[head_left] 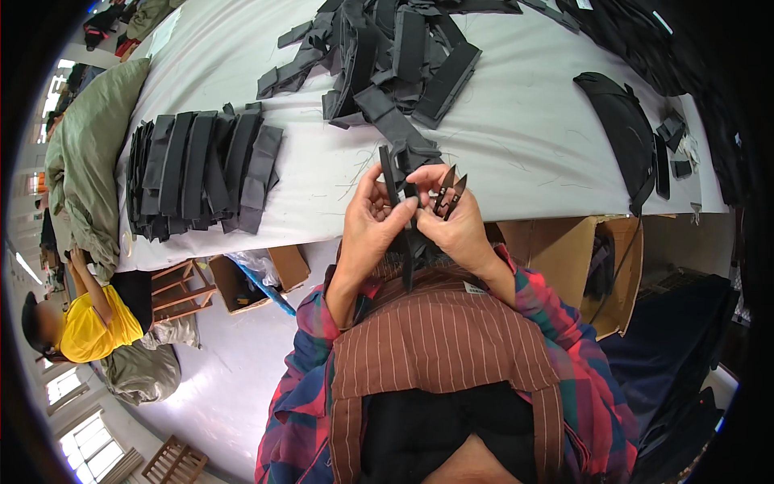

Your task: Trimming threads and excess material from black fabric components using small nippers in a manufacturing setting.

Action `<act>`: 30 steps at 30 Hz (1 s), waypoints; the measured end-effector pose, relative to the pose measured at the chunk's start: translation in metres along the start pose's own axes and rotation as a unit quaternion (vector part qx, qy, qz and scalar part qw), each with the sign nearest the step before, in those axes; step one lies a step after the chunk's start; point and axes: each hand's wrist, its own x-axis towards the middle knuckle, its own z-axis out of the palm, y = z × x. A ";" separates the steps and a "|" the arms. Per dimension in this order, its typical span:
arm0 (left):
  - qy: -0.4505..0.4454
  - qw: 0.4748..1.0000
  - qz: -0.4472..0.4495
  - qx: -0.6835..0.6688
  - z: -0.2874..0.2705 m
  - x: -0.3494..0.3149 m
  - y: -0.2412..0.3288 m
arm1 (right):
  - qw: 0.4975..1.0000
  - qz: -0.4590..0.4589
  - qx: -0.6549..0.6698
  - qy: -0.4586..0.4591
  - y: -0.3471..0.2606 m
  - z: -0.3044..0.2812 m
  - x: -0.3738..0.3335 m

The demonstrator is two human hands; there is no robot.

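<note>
Both of my hands meet at the near edge of the table, over my apron. My left hand (372, 218) is closed on a dark fabric strip (388, 173), which stands up past the fingers and hangs down below them. In my right hand (458, 227) a pair of black thread snips (449, 194) rests with its blades pointing away from me. The thumb and forefinger of that hand also pinch the strip close to the left thumb. A tangled pile of dark strips (403, 60) lies just beyond my hands, one strip trailing from it toward them.
A row of stacked dark strips (197, 171) lies to the left on the white-covered table (314, 173). At the right are a black bag (617, 133) and a phone-like dark object (662, 166). Cardboard boxes (556, 258) stand underneath. A person in yellow (101, 319) works at far left.
</note>
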 end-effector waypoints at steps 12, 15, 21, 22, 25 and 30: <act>0.005 0.998 -0.018 -0.057 -0.002 -0.003 -0.009 | 0.894 -0.214 -0.395 -0.003 -0.026 -0.015 0.036; 0.010 0.993 -0.041 -0.112 -0.003 -0.003 -0.006 | 0.893 -0.219 -0.394 -0.005 -0.020 -0.015 0.043; 0.085 0.983 -0.003 -0.161 -0.001 0.004 0.005 | 0.995 0.095 0.024 -0.022 -0.022 -0.005 0.042; 0.087 0.983 -0.004 -0.162 -0.004 0.005 0.005 | 0.995 0.096 0.024 -0.023 -0.020 -0.005 0.041; 0.068 0.993 -0.044 -0.084 -0.013 0.005 0.006 | 0.980 0.172 0.082 -0.053 -0.016 -0.005 0.038; 0.076 0.994 -0.034 -0.077 -0.013 0.003 0.008 | 0.984 0.157 0.047 -0.065 -0.011 -0.004 0.034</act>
